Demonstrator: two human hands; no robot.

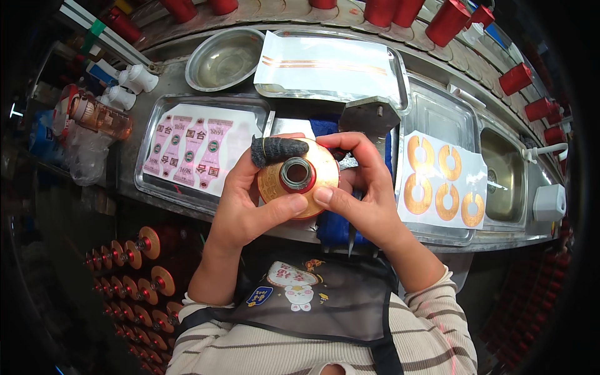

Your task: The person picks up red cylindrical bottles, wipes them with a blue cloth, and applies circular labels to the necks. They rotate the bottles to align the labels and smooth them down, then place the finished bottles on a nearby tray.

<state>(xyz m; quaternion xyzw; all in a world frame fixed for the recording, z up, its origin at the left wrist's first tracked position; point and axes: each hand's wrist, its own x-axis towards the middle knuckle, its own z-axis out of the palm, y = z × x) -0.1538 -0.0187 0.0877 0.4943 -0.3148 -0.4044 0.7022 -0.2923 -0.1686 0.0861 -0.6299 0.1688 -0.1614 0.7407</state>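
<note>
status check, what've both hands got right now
Left hand and right hand both clamped on the gold-collared red bottle, neck facing up. Black finger cot on left forefinger. Tray of gold ring labels to the right. Nothing blocking.

Both hands hold a red bottle [299, 178] with a gold collar label, its open neck facing the camera. The left hand [247, 200] cups it from the left, its forefinger in a dark finger cot [275, 150]; the right hand [365, 194] presses from the right. Far left, a steel tray [247, 106] holds pink labels [187, 150]. To the right lies a sheet of gold ring labels [444, 184]. A steel bowl [225, 59] sits farther back.
</note>
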